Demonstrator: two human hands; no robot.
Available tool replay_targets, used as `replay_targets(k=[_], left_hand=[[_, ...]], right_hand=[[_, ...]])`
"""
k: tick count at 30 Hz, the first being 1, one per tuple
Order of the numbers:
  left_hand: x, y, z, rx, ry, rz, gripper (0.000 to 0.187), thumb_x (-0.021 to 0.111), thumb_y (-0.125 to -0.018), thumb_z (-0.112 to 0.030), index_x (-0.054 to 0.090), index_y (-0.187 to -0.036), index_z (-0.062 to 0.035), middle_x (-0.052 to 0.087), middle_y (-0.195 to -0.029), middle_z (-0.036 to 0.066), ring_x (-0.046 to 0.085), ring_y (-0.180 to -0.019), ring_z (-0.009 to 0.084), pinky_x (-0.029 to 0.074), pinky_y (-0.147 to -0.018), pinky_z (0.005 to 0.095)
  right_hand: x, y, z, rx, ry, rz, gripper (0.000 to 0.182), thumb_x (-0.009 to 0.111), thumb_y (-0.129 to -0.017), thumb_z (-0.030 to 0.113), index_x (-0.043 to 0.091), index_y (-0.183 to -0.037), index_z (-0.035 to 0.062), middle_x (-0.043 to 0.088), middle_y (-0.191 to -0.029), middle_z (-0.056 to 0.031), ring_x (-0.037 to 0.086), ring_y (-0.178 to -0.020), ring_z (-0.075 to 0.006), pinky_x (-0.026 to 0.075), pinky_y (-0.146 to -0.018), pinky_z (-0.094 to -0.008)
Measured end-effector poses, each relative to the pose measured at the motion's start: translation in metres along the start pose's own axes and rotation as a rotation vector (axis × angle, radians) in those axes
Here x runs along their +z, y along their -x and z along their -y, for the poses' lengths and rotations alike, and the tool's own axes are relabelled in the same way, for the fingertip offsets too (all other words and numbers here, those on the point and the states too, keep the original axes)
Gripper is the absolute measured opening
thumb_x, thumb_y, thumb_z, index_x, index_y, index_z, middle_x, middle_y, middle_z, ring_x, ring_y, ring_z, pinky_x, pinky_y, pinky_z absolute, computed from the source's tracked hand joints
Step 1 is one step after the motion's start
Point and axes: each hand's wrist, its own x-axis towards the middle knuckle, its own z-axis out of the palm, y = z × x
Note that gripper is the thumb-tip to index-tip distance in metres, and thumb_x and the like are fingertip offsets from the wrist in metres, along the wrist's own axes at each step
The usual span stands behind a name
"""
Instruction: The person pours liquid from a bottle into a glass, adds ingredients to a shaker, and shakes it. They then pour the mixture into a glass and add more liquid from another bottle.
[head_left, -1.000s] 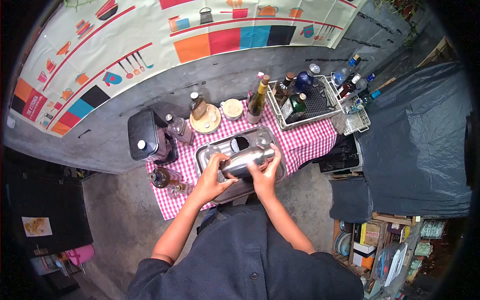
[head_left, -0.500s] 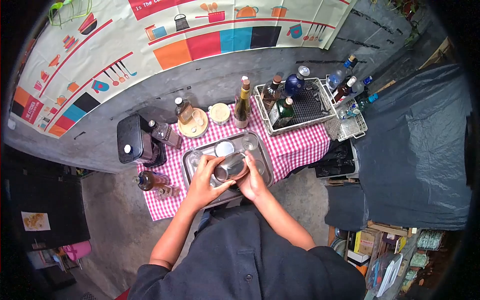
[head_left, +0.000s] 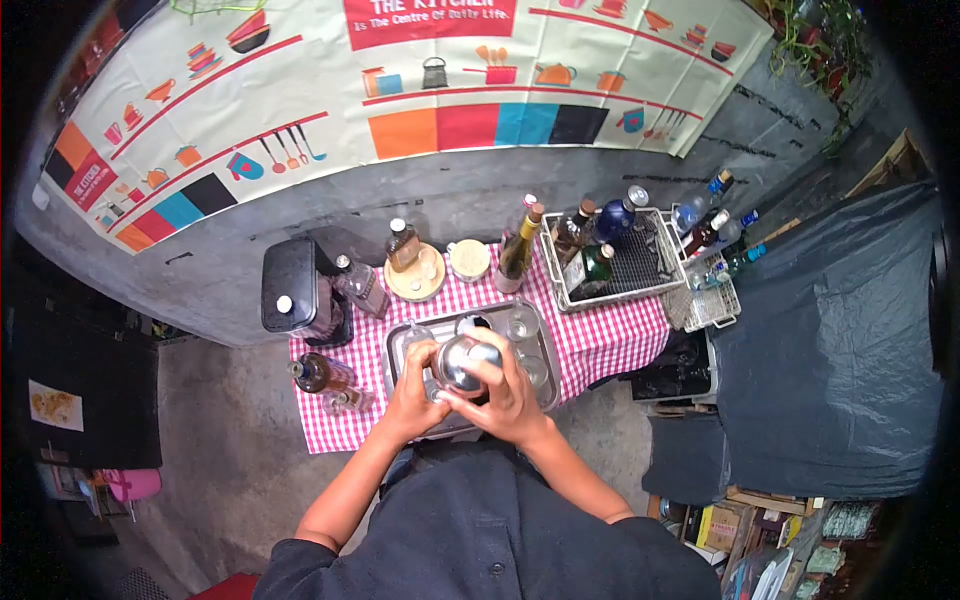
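Observation:
A shiny metal cocktail shaker [head_left: 464, 358] is held over the tray, its rounded silver end facing up. My left hand [head_left: 410, 402] is closed around its left side, with the thumb low on the front. My right hand [head_left: 512, 398] wraps its right side, fingers lying over the metal. Below is a metal tray [head_left: 390, 366] bearing several clear glasses, among them one glass [head_left: 522, 322] at the back right and another glass [head_left: 536, 371] beside my right hand. A round container [head_left: 472, 323] behind the shaker is partly hidden.
A checkered cloth [head_left: 610, 345] covers the table. Bottles stand in a wire basket [head_left: 625, 295] at the back right. A tall bottle [head_left: 516, 255], a wooden board [head_left: 415, 288], a black container [head_left: 288, 290] and a brown bottle [head_left: 322, 373] surround the tray.
The shaker has turned from lying tilted on its side to rounded end up. My right hand has shifted from its far end to wrap its right side. The camera view has tilted upward.

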Motion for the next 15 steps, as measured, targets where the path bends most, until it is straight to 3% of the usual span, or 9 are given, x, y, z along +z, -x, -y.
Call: replay_targets(k=[3, 5, 6, 7, 9, 10, 11, 13, 15], left_hand=[[-0.023, 0.0, -0.004, 0.064, -0.096, -0.006, 0.079, 0.08, -0.065, -0.005, 0.041, -0.134, -0.0001, 0.05, -0.122, 0.022, 0.055, -0.112, 0.0396, 0.046, -0.096, 0.0427], [-0.045, -0.002, -0.014, -0.011, -0.119, 0.093, 0.079, 0.082, -0.066, -0.009, 0.046, -0.136, -0.0013, 0.052, -0.121, 0.02, 0.057, -0.11, 0.0381, 0.048, -0.094, 0.0425], [-0.052, -0.001, -0.014, -0.006, -0.121, 0.107, 0.079, 0.084, -0.065, -0.013, 0.05, -0.136, -0.0024, 0.054, -0.119, 0.018, 0.058, -0.108, 0.0359, 0.049, -0.091, 0.0421], [-0.058, -0.001, -0.016, 0.017, -0.121, 0.099, 0.078, 0.086, -0.066, -0.018, 0.052, -0.134, -0.002, 0.056, -0.115, 0.017, 0.059, -0.106, 0.0346, 0.049, -0.09, 0.0417], [-0.067, -0.001, -0.022, 0.043, -0.094, 0.088, 0.078, 0.09, -0.062, -0.022, 0.056, -0.128, -0.0009, 0.057, -0.113, 0.017, 0.058, -0.103, 0.032, 0.049, -0.089, 0.04], [-0.07, -0.002, -0.023, 0.073, -0.08, 0.09, 0.076, 0.091, -0.061, -0.026, 0.059, -0.125, -0.0012, 0.057, -0.111, 0.016, 0.058, -0.102, 0.0313, 0.049, -0.087, 0.0395], [-0.074, -0.005, -0.027, 0.132, -0.07, 0.09, 0.074, 0.091, -0.061, -0.026, 0.06, -0.123, -0.0013, 0.058, -0.111, 0.016, 0.058, -0.102, 0.031, 0.049, -0.087, 0.0394], [-0.079, -0.005, -0.028, 0.136, -0.079, 0.109, 0.074, 0.092, -0.061, -0.026, 0.06, -0.123, -0.0015, 0.057, -0.114, 0.016, 0.058, -0.104, 0.0312, 0.049, -0.089, 0.0402], [-0.082, -0.004, -0.023, 0.112, -0.048, 0.125, 0.074, 0.092, -0.06, -0.024, 0.059, -0.123, -0.0019, 0.056, -0.115, 0.016, 0.057, -0.106, 0.0314, 0.048, -0.091, 0.0405]], right_hand=[[0.022, 0.01, 0.004, 0.023, -0.005, 0.005, 0.077, 0.085, -0.073, 0.017, 0.035, -0.132, 0.0145, 0.047, -0.133, -0.0227, 0.058, -0.116, -0.0371, 0.053, -0.09, -0.0433], [0.043, 0.02, 0.0, 0.482, -0.443, -0.26, 0.075, 0.081, -0.076, 0.01, 0.036, -0.136, 0.01, 0.049, -0.13, -0.0163, 0.056, -0.112, -0.0269, 0.048, -0.096, -0.0385], [0.049, 0.019, 0.001, 0.601, -0.744, -0.387, 0.078, 0.076, -0.08, 0.004, 0.028, -0.142, 0.0074, 0.048, -0.13, -0.0117, 0.052, -0.113, -0.018, 0.046, -0.099, -0.0351], [0.048, 0.016, 0.003, 0.734, -0.802, -0.393, 0.074, 0.069, -0.086, 0.004, 0.025, -0.144, 0.0104, 0.047, -0.129, -0.0102, 0.05, -0.117, -0.0185, 0.045, -0.101, -0.0367], [0.055, 0.026, 0.006, 1.05, -1.291, -0.536, 0.065, 0.063, -0.092, 0.01, 0.027, -0.145, 0.0143, 0.047, -0.128, -0.008, 0.05, -0.118, -0.0186, 0.044, -0.103, -0.0395], [0.068, 0.035, 0.005, 1.103, -1.287, -0.559, 0.052, 0.058, -0.098, 0.027, 0.035, -0.142, 0.0143, 0.052, -0.133, -0.0069, 0.054, -0.12, -0.0216, 0.043, -0.106, -0.0431], [0.075, 0.045, 0.007, 1.2, -1.451, -0.565, 0.046, 0.057, -0.099, 0.031, 0.042, -0.139, 0.0157, 0.053, -0.134, -0.0054, 0.054, -0.12, -0.0203, 0.042, -0.106, -0.0425], [0.084, 0.049, 0.014, 1.237, -1.591, -0.516, 0.045, 0.054, -0.101, 0.033, 0.038, -0.141, 0.0193, 0.048, -0.129, -0.0033, 0.05, -0.123, -0.019, 0.039, -0.109, -0.0431], [0.084, 0.044, 0.022, 1.222, -1.618, -0.583, 0.047, 0.054, -0.101, 0.03, 0.034, -0.142, 0.0174, 0.048, -0.127, -0.0044, 0.053, -0.119, -0.0203, 0.042, -0.106, -0.0432]])
